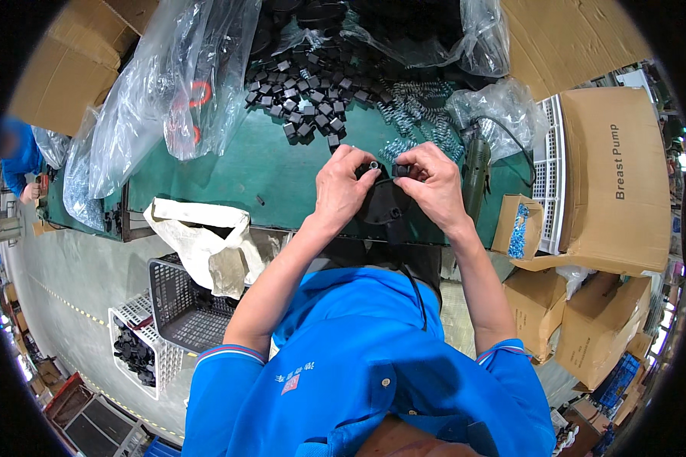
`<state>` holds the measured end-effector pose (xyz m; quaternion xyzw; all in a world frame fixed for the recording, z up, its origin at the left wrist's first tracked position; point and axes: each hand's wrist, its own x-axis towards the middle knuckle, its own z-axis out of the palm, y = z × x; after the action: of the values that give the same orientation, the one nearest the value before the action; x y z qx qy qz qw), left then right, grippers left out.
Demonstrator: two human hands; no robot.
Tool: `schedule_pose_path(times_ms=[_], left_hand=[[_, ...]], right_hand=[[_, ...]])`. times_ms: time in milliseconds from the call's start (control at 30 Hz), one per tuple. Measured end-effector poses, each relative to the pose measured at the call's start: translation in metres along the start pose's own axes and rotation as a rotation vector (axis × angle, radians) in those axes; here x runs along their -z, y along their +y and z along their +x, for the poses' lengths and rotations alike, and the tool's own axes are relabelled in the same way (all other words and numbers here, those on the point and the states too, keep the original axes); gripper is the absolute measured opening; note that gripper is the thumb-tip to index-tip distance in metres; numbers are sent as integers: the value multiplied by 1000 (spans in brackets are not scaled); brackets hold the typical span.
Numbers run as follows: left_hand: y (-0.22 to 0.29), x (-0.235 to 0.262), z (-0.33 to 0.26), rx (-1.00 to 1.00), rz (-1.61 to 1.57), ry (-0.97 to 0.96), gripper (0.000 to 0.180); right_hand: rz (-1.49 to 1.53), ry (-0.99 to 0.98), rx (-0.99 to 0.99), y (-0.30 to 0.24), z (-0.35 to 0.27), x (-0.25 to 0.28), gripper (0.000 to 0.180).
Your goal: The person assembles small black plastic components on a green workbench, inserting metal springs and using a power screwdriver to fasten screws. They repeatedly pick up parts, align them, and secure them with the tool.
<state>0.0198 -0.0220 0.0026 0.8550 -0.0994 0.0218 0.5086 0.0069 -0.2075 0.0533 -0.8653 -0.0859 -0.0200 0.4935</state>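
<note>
at frame centre, over the near edge of the green desk [229, 171], the left hand [343, 186] pinches a small black cap-like piece [373, 164] at its fingertips while the right hand [432, 183] closes on a second small black piece [401, 170], both held just above a round black disc-shaped part [381, 207], apparently so the pieces can be brought together over it. supplies lie within reach above the hands: a heap of small black square parts [305, 99] at upper centre and a scatter of metal coil springs [419, 114] to its right. a grey power screwdriver [476, 164] lies just right of the right hand, and clear plastic bags [168, 84] are piled at upper left.
</note>
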Motion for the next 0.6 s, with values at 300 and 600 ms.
schedule_pose_path(times_ms=[300, 600], left_hand=[[1, -1, 0, 10, -3, 12, 18], [4, -1, 1, 17, 51, 18, 16]], right_hand=[[249, -50, -67, 6, 8, -4, 26], [202, -181, -65, 5, 22, -4, 26]])
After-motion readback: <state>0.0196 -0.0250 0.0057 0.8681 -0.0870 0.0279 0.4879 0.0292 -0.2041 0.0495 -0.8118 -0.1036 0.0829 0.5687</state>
